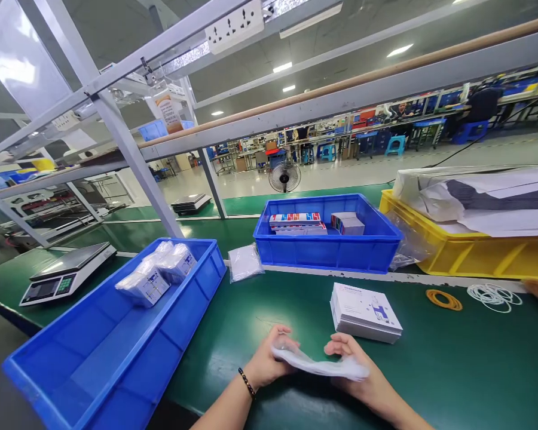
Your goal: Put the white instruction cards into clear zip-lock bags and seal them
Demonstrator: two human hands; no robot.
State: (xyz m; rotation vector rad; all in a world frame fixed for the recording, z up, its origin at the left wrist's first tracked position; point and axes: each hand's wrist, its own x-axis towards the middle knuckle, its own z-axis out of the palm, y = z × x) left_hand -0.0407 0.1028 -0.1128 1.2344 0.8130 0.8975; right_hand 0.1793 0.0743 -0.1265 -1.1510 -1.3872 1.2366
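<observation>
Head camera shows, in the lower middle of the frame, both hands closed on a thin clear plastic bag just above the green table mat. The left hand pinches the left end of the bag with thumb and fingers, and the right hand grips the right end, so the bag is stretched flat between them. Just beyond the right hand lies a small stack of white printed cardboard boxes, near but not touching. At the lower left stands a long blue plastic tray that holds a few boxes wrapped in clear bags. In the middle of the frame a second blue plastic bin contains colourful boxes, and a spare pile of clear bags lies beside it. On the right there are a yellow plastic bin, an orange rubber band and a bunch of white rubber bands. A grey digital scale sits at the left.
</observation>
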